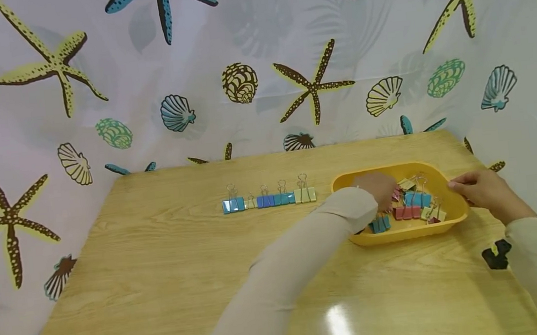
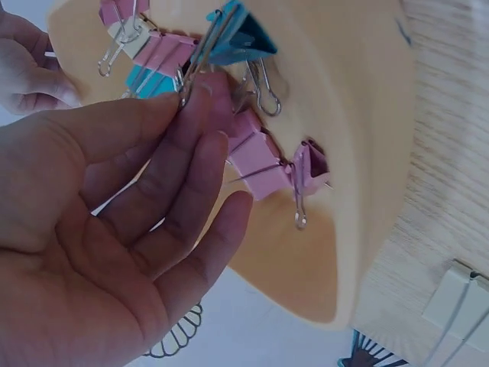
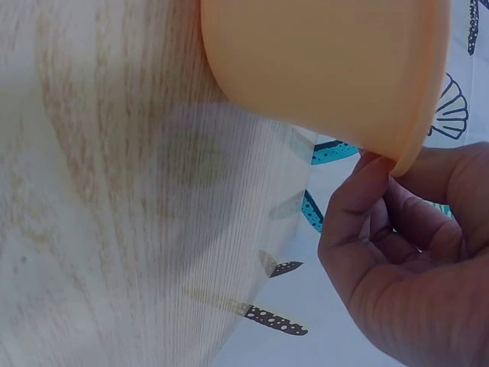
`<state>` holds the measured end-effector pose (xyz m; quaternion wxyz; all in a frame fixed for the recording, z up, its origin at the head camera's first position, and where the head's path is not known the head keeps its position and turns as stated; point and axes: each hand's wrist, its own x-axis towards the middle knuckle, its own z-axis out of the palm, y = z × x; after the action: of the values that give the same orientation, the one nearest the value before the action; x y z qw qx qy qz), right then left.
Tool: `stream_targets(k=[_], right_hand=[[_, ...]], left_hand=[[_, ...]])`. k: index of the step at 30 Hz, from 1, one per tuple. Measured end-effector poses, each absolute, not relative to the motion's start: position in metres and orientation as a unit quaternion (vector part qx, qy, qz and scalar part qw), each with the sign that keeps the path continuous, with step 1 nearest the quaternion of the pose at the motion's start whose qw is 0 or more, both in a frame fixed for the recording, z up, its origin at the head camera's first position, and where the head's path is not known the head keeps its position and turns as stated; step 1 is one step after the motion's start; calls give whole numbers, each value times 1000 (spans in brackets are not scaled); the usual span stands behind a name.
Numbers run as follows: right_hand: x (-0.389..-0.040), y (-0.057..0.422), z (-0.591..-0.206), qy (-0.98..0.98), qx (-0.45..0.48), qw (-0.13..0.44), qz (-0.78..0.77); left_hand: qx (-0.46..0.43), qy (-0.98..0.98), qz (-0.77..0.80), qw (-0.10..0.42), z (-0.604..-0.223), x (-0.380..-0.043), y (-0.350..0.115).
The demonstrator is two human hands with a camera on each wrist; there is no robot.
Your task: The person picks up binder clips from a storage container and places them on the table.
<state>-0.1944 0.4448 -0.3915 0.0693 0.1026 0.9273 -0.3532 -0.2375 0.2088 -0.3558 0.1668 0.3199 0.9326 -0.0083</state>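
Note:
My left hand (image 1: 379,186) reaches into a yellow plastic basket (image 1: 413,234). In the left wrist view its thumb and fingertips pinch the wire handle of a teal binder clip (image 2: 248,40), which is tilted above the other clips. Pink binder clips (image 2: 260,164) lie beneath, with blue and cream ones beside them in the basket. My right hand (image 1: 489,194) pinches the basket's right rim, thumb on one side and curled fingers on the other, as the right wrist view (image 3: 412,260) also shows.
To the left of the basket, several binder clips (image 1: 265,201) in blue, purple and cream stand in a row on the wooden table (image 1: 162,275), handles pointing away. A small black object (image 1: 496,254) lies near the right sleeve. Patterned cloth (image 1: 264,119) rises behind the table.

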Motion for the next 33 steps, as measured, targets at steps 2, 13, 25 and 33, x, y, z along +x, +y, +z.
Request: stream_targets(k=[2,13,25,33], right_hand=[[-196,444,-391,927,104,69,-352],[-195,442,-393,928,106,62,-353],[-195,444,-395,928,103,67,-352],[-195,444,-393,927,98,65,-356]], left_hand=[[327,931,-5,162,-353,-236,208],[395,901,70,164,-342,-232,188],[432,866,226,111,-337,-265,125],[400,871,259,116,-334,-291,78]])
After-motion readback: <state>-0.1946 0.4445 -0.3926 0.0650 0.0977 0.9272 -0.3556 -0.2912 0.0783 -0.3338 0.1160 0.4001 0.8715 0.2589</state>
